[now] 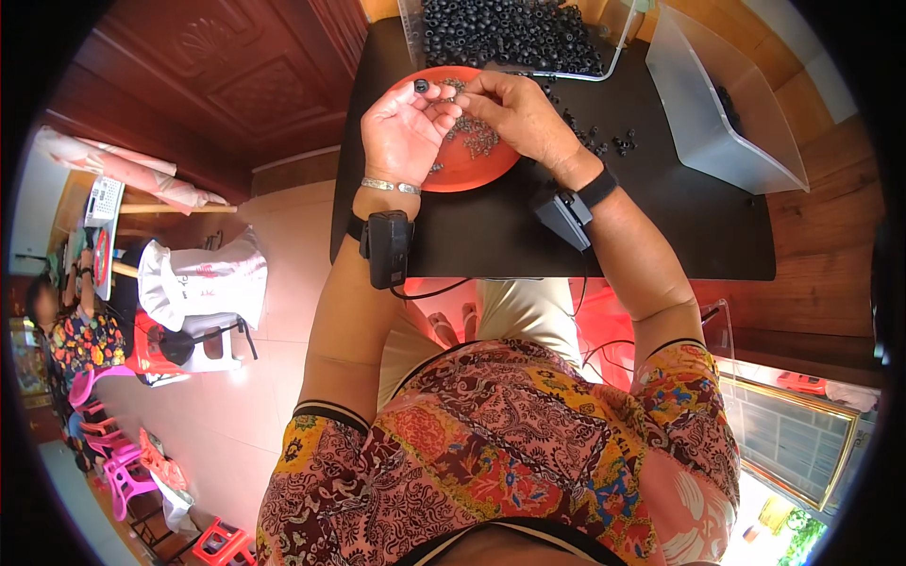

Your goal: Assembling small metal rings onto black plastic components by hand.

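Note:
My left hand [404, 140] is turned palm up over the left side of a round red plate [472, 175]. Its fingertips hold a small black round part [421, 86], which looks hollow. Close beside it, my right hand [530, 118] has thumb and forefinger pinched together over the plate; anything between them is too small to make out. Small metal pieces [479, 141] lie heaped and scattered in the plate, partly hidden by my hands. Loose black parts [595, 141] are strewn on the dark table [472, 241] to the right of the plate.
A clear bin [623, 40] full of black parts stands at the table's far edge. Another translucent bin [694, 141], tilted, is at the right. Cables hang from the devices on my wrists. Far left, a person [90, 335] works at another table near a white sack [212, 283] and pink stools [123, 476].

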